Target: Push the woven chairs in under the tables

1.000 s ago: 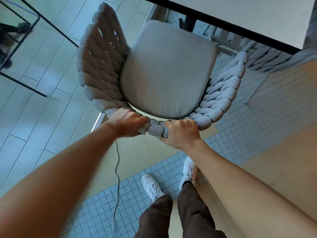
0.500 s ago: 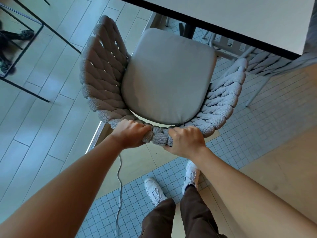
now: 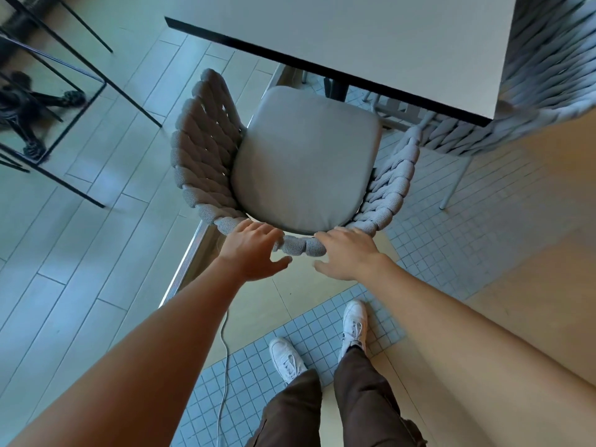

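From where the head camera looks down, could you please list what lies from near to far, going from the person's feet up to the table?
White sneakers → left hand and right hand, open at the woven chair's back rim → grey seat cushion → table's dark edge → pale tabletop.

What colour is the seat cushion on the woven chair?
Plain grey seat cushion, no pattern, lighter than the rope weave; seen in the head view.

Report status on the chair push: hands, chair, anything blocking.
Left hand and right hand open at the woven chair back. Seat mostly outside table. Nothing visibly blocking.
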Motion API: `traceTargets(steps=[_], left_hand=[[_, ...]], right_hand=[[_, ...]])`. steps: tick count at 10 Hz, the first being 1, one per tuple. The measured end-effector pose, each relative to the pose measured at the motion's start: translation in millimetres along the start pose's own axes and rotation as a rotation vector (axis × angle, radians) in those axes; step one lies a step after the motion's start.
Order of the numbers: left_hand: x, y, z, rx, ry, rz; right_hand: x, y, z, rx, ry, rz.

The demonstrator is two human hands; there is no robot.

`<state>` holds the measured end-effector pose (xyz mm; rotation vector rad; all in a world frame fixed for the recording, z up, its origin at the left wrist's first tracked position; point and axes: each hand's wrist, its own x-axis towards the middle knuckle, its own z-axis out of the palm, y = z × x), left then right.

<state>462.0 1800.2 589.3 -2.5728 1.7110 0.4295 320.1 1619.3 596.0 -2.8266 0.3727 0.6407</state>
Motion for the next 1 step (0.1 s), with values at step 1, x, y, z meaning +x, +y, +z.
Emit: traceTargets(steps=[1], left_hand=[[-5.6, 14.1, -15.4, 0.041, -0.003, 0.004]], right_hand=[[-19.4, 9.7, -21.2, 0.012, -0.018, 0.037]])
